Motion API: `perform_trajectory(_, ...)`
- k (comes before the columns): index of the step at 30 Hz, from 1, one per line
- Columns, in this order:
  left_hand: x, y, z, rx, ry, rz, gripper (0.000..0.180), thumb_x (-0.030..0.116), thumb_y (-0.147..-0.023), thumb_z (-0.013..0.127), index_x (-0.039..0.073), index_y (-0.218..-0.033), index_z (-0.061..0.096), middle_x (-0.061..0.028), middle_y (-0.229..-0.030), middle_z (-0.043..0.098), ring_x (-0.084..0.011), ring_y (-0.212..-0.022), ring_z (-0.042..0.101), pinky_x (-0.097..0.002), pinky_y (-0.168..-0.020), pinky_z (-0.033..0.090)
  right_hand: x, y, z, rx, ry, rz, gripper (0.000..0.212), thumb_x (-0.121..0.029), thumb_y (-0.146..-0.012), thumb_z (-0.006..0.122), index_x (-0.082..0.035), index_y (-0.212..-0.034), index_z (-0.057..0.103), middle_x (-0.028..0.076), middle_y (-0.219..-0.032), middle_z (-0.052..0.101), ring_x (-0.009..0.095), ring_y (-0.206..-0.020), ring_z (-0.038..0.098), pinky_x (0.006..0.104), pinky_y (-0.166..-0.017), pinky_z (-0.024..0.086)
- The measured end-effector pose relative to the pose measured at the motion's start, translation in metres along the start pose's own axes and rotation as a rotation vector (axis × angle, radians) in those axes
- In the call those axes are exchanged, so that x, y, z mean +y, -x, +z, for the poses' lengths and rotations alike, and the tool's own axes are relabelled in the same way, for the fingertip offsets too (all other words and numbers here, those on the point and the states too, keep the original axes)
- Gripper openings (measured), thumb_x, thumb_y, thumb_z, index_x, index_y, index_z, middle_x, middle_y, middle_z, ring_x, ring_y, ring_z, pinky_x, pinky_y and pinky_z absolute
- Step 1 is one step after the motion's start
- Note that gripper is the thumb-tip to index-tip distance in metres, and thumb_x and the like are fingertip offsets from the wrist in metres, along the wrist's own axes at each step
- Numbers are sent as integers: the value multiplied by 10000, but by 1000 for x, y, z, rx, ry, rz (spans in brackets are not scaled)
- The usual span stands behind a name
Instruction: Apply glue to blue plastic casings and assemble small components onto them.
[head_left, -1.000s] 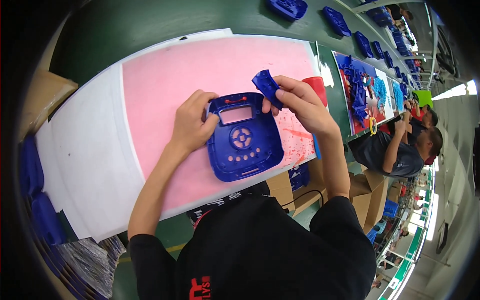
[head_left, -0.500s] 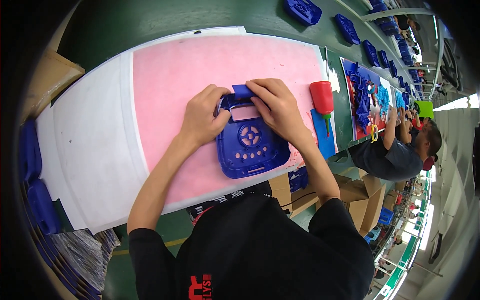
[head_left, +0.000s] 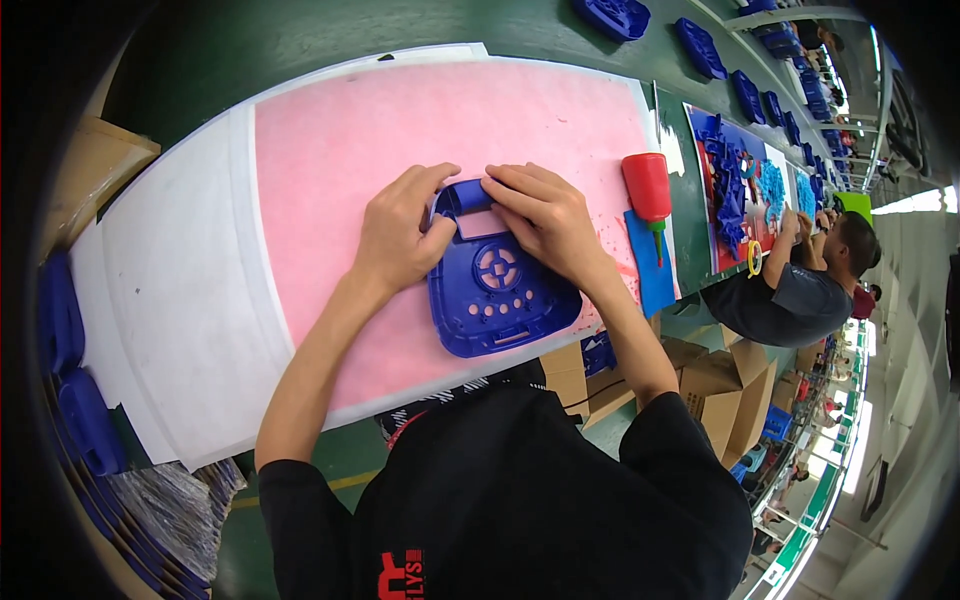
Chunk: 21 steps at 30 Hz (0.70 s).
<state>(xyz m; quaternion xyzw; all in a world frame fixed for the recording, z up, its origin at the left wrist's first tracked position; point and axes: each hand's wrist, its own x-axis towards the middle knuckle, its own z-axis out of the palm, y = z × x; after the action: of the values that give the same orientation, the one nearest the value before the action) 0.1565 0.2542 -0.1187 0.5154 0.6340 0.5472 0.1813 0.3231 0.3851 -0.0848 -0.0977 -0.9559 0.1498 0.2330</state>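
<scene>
Nearly closed, left fingers (head_left: 423, 186) grip the blue shell (head_left: 462, 283), right fingers (head_left: 520, 182) its inner piece (head_left: 471, 194).

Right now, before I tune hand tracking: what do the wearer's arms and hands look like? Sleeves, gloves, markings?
Left hand and right hand: both bare, no gloves. No watch or bracelet visible on either wrist. Forearms uncovered; short, plain black sleeves. Black shirt with a red print. No cables seen on the arms.
</scene>
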Motion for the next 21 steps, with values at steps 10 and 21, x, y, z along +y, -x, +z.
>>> perform_trajectory(10,6,-2,-2,-85,-80,69,354,12,-710,559,16,-1054,642,-122,-837,580,-250,-620,553,-355,-589,466,-10,11,-8,-147,221,-36,434,-148,-817,661,-36,-1232,601,160,-1295,582,320,-1215,552,512,-1061,394)
perform_trajectory(21,10,-9,5,-104,-149,45,349,-25,-736,475,-31,-1050,627,-129,-853,562,-235,-738,523,-326,-672,434,149,33,-140,171,326,361,375,-184,-860,630,-85,-1222,619,152,-1311,589,330,-1247,532,522,-1104,351)
